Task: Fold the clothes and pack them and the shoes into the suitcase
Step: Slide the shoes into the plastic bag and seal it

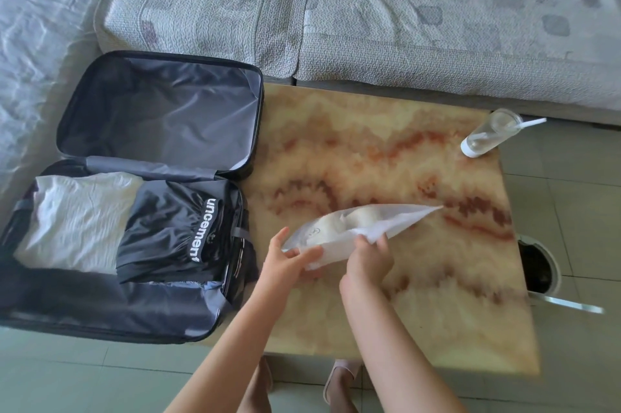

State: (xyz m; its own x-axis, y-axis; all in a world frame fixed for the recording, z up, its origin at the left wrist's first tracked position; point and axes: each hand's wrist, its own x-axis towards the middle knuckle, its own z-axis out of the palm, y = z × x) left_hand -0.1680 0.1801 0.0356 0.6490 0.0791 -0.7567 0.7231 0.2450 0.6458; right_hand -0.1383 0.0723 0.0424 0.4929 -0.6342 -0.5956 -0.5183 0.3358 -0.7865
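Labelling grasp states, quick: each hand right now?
Left hand: grips the white plastic bag's near end.
Right hand: pinches the same bag's lower edge.

The suitcase (pixel 161 116) lies left of the table (pixel 386 150), folded clothes (pixel 80 221) in its near half. A bag (pixel 353 227) is over the table. A cup (pixel 487 135) stands on its far corner.

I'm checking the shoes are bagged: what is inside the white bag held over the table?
Through the white bag, pale cream rounded shapes show; its cloudy plastic hides what they are.
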